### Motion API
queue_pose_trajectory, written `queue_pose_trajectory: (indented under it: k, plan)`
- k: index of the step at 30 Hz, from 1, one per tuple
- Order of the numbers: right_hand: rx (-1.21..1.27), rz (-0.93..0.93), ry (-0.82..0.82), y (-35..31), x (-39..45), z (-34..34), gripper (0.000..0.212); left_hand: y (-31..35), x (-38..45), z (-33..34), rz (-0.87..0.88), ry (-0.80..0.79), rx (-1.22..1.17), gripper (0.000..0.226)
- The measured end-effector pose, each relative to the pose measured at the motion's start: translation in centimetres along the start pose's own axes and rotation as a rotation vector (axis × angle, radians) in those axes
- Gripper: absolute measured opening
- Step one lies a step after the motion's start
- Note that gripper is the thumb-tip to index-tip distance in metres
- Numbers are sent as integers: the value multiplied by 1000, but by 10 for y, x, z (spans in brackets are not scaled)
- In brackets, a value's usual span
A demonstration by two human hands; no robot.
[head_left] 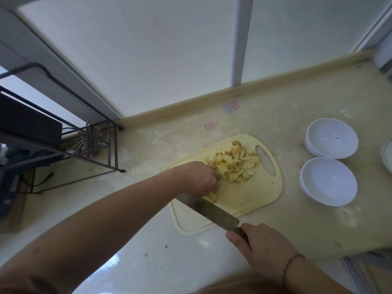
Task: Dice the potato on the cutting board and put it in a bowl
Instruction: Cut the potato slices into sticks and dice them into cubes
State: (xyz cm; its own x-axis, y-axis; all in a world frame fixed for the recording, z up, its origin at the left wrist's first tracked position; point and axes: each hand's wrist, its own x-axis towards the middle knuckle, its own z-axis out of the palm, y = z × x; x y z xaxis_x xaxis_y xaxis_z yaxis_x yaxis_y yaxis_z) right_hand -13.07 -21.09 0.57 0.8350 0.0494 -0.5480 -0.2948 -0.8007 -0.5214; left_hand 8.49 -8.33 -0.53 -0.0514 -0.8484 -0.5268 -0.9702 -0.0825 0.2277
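A pale yellow cutting board (250,198) lies on the counter. A heap of diced potato (233,164) sits on its far half. My left hand (197,179) holds several potato strips (212,196) down near the board's left edge, fingers curled over them. My right hand (261,247) grips the handle of a cleaver (207,211), whose blade lies across the board's near left part against the strips. Two empty white bowls stand right of the board, one farther (332,137) and one nearer (328,181).
A dark metal rack (63,134) stands at the left on the counter, with a patterned cloth (87,141) in it. The rim of a third white dish (387,155) shows at the right edge. A window wall runs along the counter's back.
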Motion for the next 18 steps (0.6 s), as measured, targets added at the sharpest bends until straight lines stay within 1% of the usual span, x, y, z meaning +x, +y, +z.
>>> queue_pose_trajectory:
  k: [1, 3, 5, 6, 13, 16, 18]
  plan:
    - [-10, -5, -1, 1, -1, 0, 51, -1, -1, 0, 1, 31, -22, 27]
    - [-24, -17, 9, 3, -3, 0, 64, -5, -5, 0, -20, 85, -78, 28]
    - [-43, -21, 24, 6, -5, 0, 77, -7, -9, 0, -53, 91, -117, 30]
    - [-40, -20, 22, 8, -7, -1, 81, -8, -11, 1, -62, 91, -123, 31]
    - [-17, 39, -90, 21, -27, -15, 86, -13, -9, 9, -47, 161, -87, 29]
    - [16, 80, -81, 30, -43, -20, 89, -14, -8, 15, -36, 214, -89, 28]
    - [30, 109, -55, 36, -52, -21, 94, -15, -9, 19, -39, 261, -91, 23]
